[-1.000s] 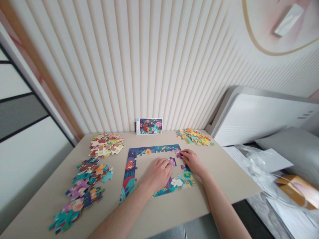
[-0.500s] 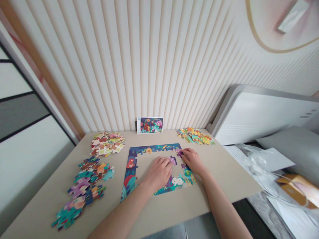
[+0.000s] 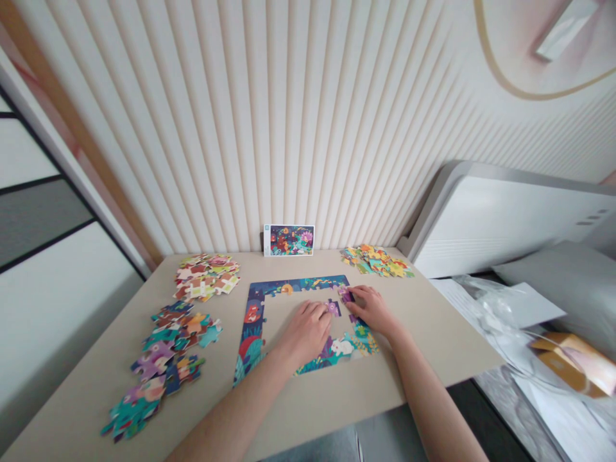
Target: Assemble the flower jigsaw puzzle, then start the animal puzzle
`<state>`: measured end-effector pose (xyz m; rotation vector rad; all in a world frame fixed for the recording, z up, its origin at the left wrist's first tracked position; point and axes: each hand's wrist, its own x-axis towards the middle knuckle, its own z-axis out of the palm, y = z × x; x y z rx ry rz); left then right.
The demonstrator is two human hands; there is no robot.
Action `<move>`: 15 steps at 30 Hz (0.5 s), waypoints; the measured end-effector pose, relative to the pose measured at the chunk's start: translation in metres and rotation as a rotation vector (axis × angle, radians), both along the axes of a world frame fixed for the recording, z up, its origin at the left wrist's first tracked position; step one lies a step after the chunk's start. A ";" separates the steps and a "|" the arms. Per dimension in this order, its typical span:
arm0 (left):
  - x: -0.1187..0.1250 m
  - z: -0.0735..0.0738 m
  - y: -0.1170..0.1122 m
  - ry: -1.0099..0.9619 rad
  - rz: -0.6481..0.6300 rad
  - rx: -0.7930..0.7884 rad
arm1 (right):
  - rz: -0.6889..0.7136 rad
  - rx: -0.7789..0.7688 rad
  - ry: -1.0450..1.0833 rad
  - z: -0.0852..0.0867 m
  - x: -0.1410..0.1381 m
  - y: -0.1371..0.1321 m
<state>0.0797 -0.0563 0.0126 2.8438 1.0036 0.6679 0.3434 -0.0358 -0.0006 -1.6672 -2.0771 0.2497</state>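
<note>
My right hand (image 3: 372,310) presses its fingertips on a purple jigsaw piece (image 3: 346,294) at the inner top right corner of a partly assembled puzzle border (image 3: 254,324). My left hand (image 3: 306,333) lies palm down on the bare table inside the border, its fingertips just short of another purple piece (image 3: 333,308). The border shows dark blue night scenery, with foliage and a white rabbit (image 3: 342,348) along its lower side. Loose puzzle pieces lie in heaps (image 3: 206,278) to the left, and in a smaller heap (image 3: 376,261) at the back right.
A long trail of pieces (image 3: 163,359) runs down the left of the beige table (image 3: 423,346). A picture card (image 3: 289,240) leans on the ribbed wall. Right of the table edge are a white headboard (image 3: 505,221), a grey pillow (image 3: 558,282), plastic wrap (image 3: 486,305) and a cardboard box (image 3: 572,364).
The view has tipped slightly, so the table sits a little higher in the frame. Both hands stay in nearly the same place on the puzzle.
</note>
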 end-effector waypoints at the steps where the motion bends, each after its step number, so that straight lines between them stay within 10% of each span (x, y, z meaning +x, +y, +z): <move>1: 0.000 0.000 0.000 0.000 0.002 -0.003 | 0.009 -0.007 0.006 0.001 0.000 -0.001; 15: 0.000 -0.010 0.005 -0.060 0.033 -0.055 | 0.077 -0.003 0.135 -0.005 0.006 0.002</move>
